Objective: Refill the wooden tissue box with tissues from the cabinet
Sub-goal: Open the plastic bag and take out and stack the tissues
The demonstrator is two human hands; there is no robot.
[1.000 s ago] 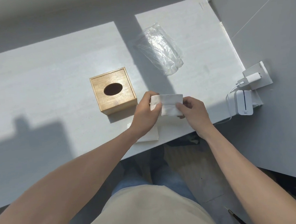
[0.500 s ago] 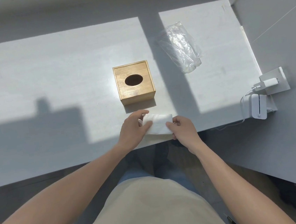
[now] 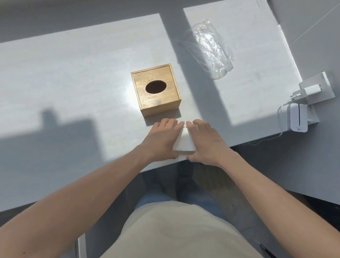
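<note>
The wooden tissue box (image 3: 156, 90) stands upright on the white table (image 3: 55, 88), its lid on and its dark oval slot showing nothing inside. Just in front of it, at the table's near edge, lies a white stack of tissues (image 3: 184, 143). My left hand (image 3: 161, 139) presses against the stack's left side and my right hand (image 3: 205, 140) against its right side, fingers stretched forward. The hands cover most of the stack.
An empty clear plastic wrapper (image 3: 209, 49) lies at the back right of the table. A white charger (image 3: 310, 91) sits in a wall socket, with a white device (image 3: 297, 120) and cable below it at the table's right end. Grey walls close the right side.
The tissue stack has gone from being held up near the box down onto the table's near edge. Both hands now lie flat along its sides.
</note>
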